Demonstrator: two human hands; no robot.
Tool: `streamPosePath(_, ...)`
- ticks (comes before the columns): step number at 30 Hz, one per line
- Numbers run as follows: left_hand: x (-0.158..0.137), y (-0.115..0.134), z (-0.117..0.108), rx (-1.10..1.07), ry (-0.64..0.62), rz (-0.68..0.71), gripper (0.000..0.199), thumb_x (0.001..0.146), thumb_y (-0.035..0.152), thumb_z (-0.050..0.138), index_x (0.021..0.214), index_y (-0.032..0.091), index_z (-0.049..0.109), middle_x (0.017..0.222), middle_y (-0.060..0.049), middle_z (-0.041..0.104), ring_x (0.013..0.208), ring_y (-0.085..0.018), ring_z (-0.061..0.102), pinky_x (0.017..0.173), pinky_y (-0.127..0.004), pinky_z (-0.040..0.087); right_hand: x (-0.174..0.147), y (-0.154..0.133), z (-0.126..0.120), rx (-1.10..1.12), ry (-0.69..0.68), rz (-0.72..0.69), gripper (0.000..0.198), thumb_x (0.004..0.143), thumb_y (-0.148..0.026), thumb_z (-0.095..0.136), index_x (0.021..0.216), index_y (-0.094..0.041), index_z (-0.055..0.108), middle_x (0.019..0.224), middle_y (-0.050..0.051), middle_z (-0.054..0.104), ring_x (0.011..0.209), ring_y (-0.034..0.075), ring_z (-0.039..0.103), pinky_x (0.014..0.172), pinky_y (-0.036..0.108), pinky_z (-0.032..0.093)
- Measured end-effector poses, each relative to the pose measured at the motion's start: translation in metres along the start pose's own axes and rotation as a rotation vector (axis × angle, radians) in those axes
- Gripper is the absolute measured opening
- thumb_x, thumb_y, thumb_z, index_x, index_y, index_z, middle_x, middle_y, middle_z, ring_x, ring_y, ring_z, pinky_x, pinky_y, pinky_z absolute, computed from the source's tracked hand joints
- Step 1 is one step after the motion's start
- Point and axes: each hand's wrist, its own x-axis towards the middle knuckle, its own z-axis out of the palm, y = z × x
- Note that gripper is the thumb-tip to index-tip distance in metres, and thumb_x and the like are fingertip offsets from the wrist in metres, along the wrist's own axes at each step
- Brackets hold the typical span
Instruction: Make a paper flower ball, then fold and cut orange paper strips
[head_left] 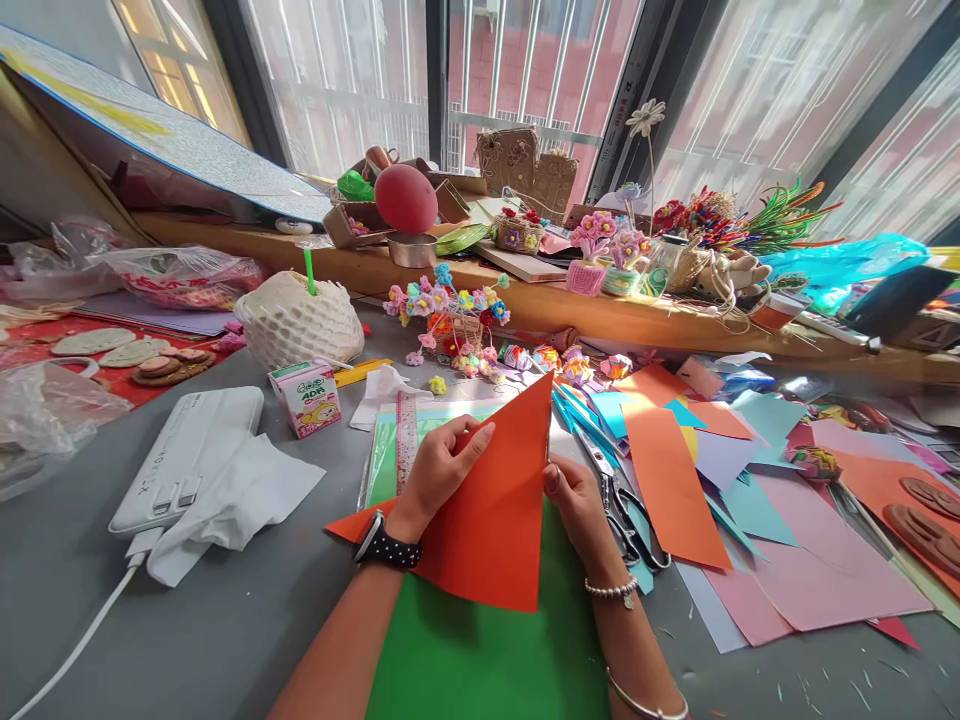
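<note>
An orange sheet of paper, folded into a pointed shape, is held up over a green sheet on the grey table. My left hand grips it from the left, thumb on its face and the other fingers partly hidden. At the right edge of the orange paper, my right hand is closed in a pinch. A thin dark line shows along that edge above its fingertips; I cannot make out what it is. Black-handled scissors lie just right of my right hand, beside an orange strip.
Coloured paper pieces cover the right side. Left are a white power bank with a cable, a crumpled tissue, a small ADA box and a net-wrapped coconut. Craft flowers stand behind, below a wooden ledge.
</note>
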Motion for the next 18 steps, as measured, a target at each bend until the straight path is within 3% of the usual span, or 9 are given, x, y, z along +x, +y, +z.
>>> streamPosePath(11, -0.0007, 0.0059, 0.0019, -0.001, -0.024, 0.025, 0.030, 0.075, 0.043, 0.046, 0.062, 0.016, 0.045, 0.054, 0.005, 0.029, 0.048, -0.006, 0.026, 0.041, -0.017, 0.021, 0.0019, -0.0001, 0.0016, 0.098, -0.003, 0.000, 0.044, 0.074, -0.059, 0.041, 0.059, -0.018, 0.039, 0.056, -0.004, 0.024, 0.051, 0.009, 0.020, 0.045, 0.023, 0.018)
streamPosePath(18, -0.0001, 0.0051, 0.0000, -0.027, 0.004, -0.004, 0.031, 0.073, 0.045, 0.047, 0.064, 0.016, 0.048, 0.051, 0.006, 0.028, 0.046, -0.006, 0.025, 0.040, -0.018, 0.020, -0.0005, -0.0058, 0.0002, 0.008, -0.011, -0.006, 0.049, 0.074, -0.064, 0.035, 0.055, -0.019, 0.034, 0.054, -0.004, 0.026, 0.050, 0.010, 0.023, 0.046, 0.024, 0.022)
